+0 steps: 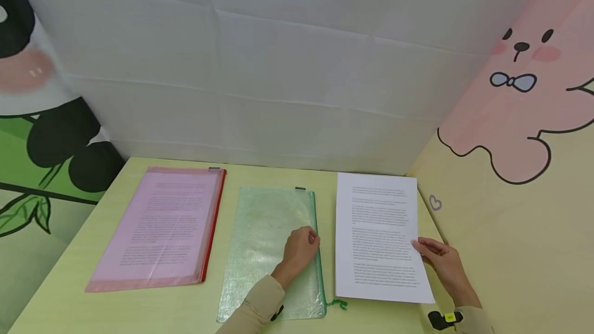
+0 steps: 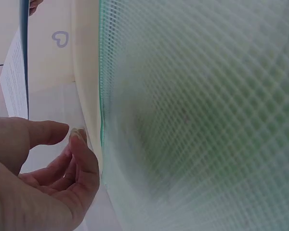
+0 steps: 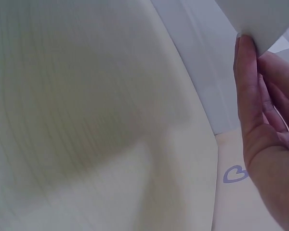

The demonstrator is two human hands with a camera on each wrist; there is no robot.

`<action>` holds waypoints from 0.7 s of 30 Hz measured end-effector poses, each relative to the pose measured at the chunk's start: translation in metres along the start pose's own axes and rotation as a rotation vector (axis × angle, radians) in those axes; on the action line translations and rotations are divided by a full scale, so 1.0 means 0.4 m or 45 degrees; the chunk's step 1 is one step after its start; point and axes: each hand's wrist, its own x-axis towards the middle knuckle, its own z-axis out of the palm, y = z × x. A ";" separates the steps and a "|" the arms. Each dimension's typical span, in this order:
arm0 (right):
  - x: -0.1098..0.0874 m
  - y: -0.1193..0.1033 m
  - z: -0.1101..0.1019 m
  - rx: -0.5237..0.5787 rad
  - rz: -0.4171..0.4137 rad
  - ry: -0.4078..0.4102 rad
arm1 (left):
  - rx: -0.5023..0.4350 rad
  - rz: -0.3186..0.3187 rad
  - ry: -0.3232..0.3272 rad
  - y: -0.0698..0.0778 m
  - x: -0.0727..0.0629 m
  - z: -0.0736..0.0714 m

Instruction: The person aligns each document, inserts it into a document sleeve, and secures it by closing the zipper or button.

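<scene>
A stack of printed white paper (image 1: 376,241) stands at the right of the table, its lower right edge raised. My right hand (image 1: 443,267) pinches that edge between thumb and fingers; the right wrist view shows the paper's corner (image 3: 262,24) in the fingertips. In the middle lies a green mesh zip pouch (image 1: 264,241) with a green cord (image 1: 339,304) at its lower right corner. Over its right edge hovers my left hand (image 1: 299,249), fingers loosely curled. In the left wrist view, nothing shows between thumb and fingertips, beside the pouch's zip edge (image 2: 101,96).
A red-edged pouch (image 1: 158,226) holding printed sheets lies at the left of the pale yellow table (image 1: 60,298). Behind the table hangs a white sheet wall (image 1: 287,66). A wall with a pink bear drawing (image 1: 520,112) closes the right side.
</scene>
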 end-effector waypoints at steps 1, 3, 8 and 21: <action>0.001 0.003 0.000 -0.002 0.005 0.004 | 0.013 -0.010 -0.004 -0.004 -0.002 0.001; 0.001 0.007 0.000 -0.010 0.017 0.009 | 0.034 -0.028 -0.010 -0.011 -0.004 0.004; 0.000 0.011 0.009 0.008 0.040 0.017 | 0.072 -0.041 -0.023 -0.030 -0.003 0.009; 0.001 0.008 0.062 0.020 0.080 0.065 | 0.148 -0.001 -0.064 -0.071 0.038 -0.005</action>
